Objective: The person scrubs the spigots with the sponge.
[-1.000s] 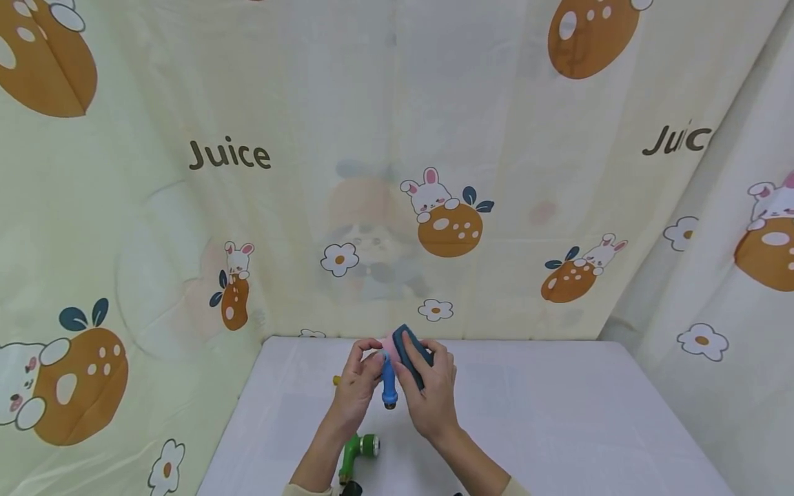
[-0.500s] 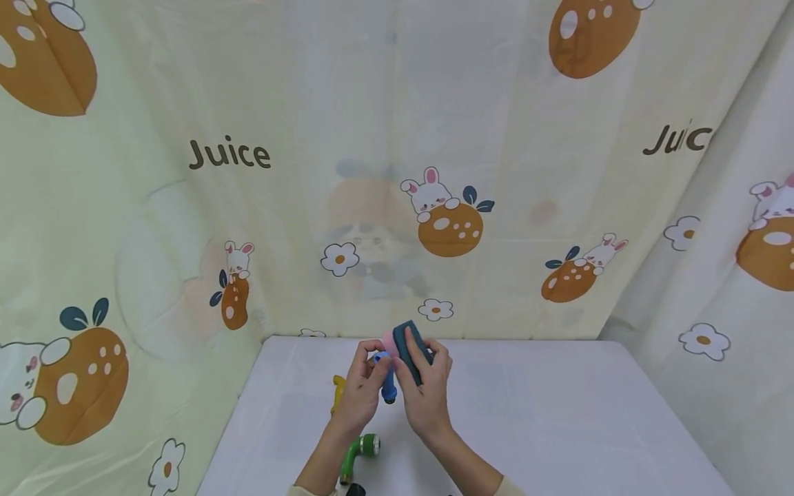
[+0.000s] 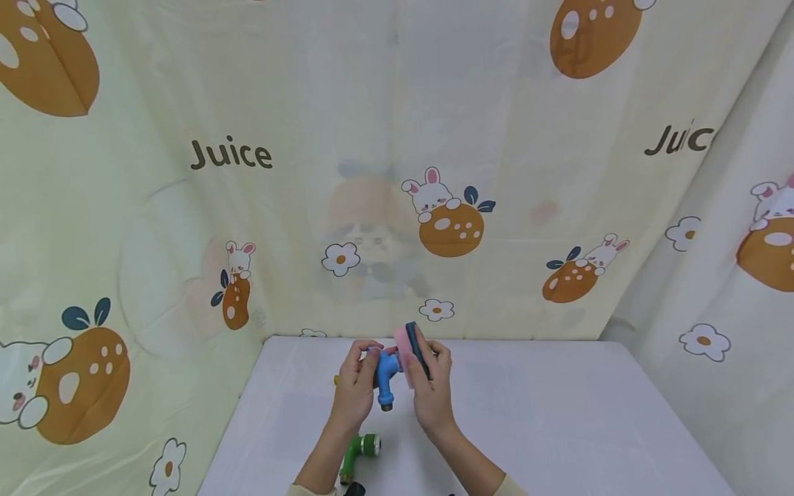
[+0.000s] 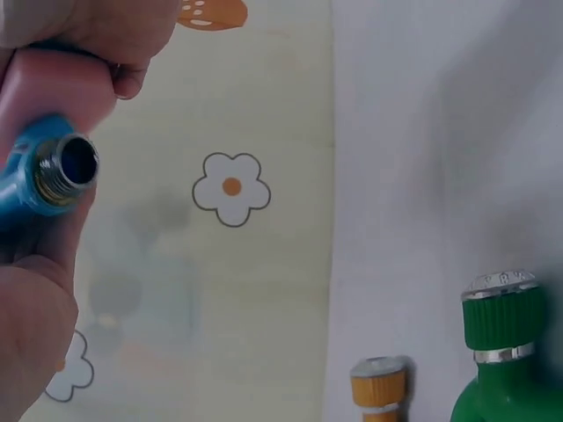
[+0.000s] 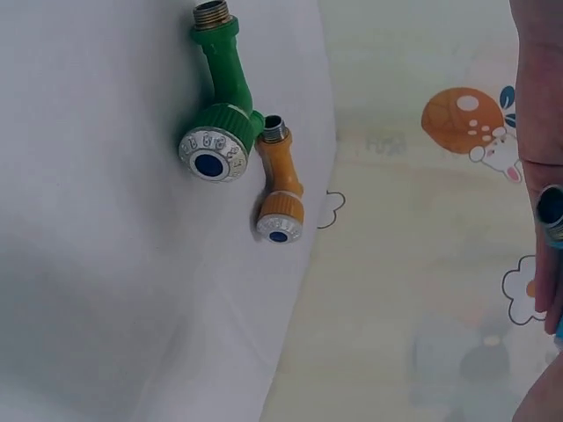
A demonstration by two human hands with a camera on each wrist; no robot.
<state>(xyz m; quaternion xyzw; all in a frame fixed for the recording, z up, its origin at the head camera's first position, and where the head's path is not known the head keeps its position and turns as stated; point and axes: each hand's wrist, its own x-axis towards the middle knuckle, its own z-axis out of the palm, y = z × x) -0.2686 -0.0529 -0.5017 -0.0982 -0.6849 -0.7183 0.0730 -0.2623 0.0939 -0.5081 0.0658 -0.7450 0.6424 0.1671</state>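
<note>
My left hand (image 3: 353,391) grips a blue plastic tap (image 3: 387,377) by its handle end, its threaded metal end pointing down. In my right hand (image 3: 435,396) is a two-layer sponge (image 3: 404,339), pink on one face and dark teal on the other. The pink face touches the side of the tap. Up close in the left wrist view, the pink sponge (image 4: 62,88) lies right behind the tap's threaded end (image 4: 66,167). Only the rim of the tap (image 5: 552,211) and parts of both hands show at the right wrist view's edge.
A green tap (image 3: 351,458) lies on the white table (image 3: 558,413) below my hands. A yellow tap (image 5: 281,167) lies beyond it, mostly hidden by my left hand in the head view. A black object (image 3: 355,489) sits at the bottom edge. A printed curtain (image 3: 496,138) hangs behind.
The blue tap has turned in my left hand, so its side and spout now show. The sponge has tilted upright and moved slightly right, showing more pink.
</note>
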